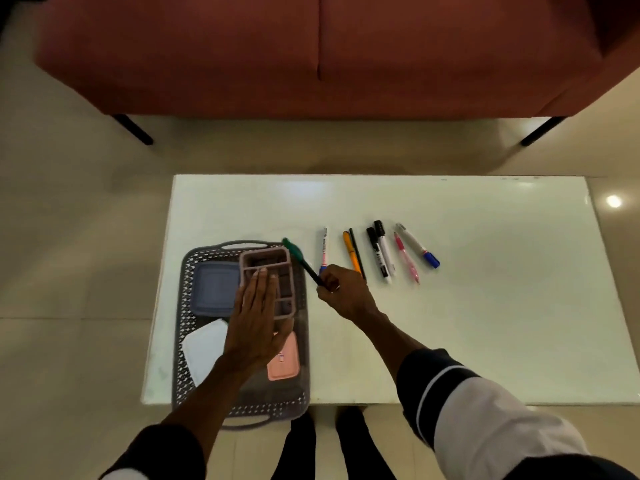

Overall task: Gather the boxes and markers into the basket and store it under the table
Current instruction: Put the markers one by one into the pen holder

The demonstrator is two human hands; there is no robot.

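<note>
Right hand (pixel 337 289) grip pinching green-capped black marker (pixel 300 260), long axis slanting toward pink compartmented plastic box (pixel 268 271) in grey perforated plastic basket (pixel 187 271) at tabletop (pixel 485 323) left edge. Left hand (pixel 254 323) lying flat, fingers straight, steadying box. Remaining markers lying near tabletop middle.

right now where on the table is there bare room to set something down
The widest bare patch of the table lies right of the blue-capped marker, out to the right edge. The strip between the row of markers and the far edge is also bare. The left end is crowded: the basket fills it, with both hands there.
</note>
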